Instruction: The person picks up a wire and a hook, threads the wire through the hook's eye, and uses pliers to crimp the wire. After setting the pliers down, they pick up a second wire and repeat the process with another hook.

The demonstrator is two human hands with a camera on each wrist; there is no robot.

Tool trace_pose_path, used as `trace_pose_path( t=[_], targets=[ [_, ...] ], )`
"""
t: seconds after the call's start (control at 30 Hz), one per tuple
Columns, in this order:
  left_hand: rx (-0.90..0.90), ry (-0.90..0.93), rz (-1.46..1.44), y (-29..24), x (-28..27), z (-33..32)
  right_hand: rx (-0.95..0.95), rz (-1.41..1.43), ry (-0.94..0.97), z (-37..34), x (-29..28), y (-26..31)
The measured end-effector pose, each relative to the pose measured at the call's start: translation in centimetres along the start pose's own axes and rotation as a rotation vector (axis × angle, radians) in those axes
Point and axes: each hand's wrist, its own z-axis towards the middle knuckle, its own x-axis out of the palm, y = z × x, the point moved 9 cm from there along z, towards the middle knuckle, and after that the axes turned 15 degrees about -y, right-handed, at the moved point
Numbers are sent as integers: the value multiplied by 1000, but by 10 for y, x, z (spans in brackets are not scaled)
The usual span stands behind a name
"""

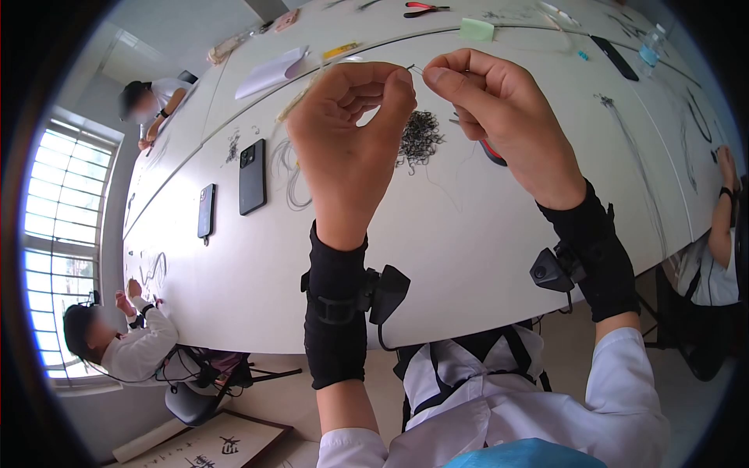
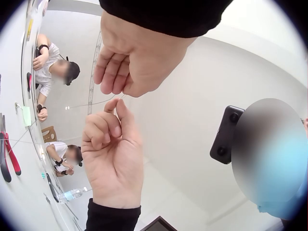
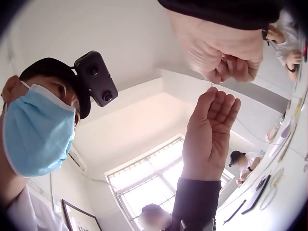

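Observation:
My left hand (image 1: 351,132) is raised over the white table, its thumb and index fingertip pinching a tiny dark piece (image 1: 411,68), too small to make out. Close beside it, my right hand (image 1: 507,117) pinches a thin clear line (image 1: 419,71) between thumb and index finger. In the left wrist view the fine line (image 2: 94,104) runs out sideways from between the two hands. Below them on the table lies a pile of small dark hook-shaped pieces (image 1: 421,140). Red-handled pliers (image 1: 493,154) are partly hidden behind my right hand.
Two phones (image 1: 252,178) and a loose coil of line (image 1: 295,183) lie to the left. Farther back are white paper (image 1: 270,72), a green note (image 1: 477,30) and another pair of pliers (image 1: 426,9). A water bottle (image 1: 651,48) stands far right. Other people sit around the table.

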Motion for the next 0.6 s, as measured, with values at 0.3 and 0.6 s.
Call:
trace_pose_path(
  t=[0.3,0.6],
  targets=[
    [132,-6,100,-6,-2,1,-384,-408,-19,-13,4,31],
    [151,256,219,-12,20,-13,-316,-296,72,8,-12,24]
  ],
)
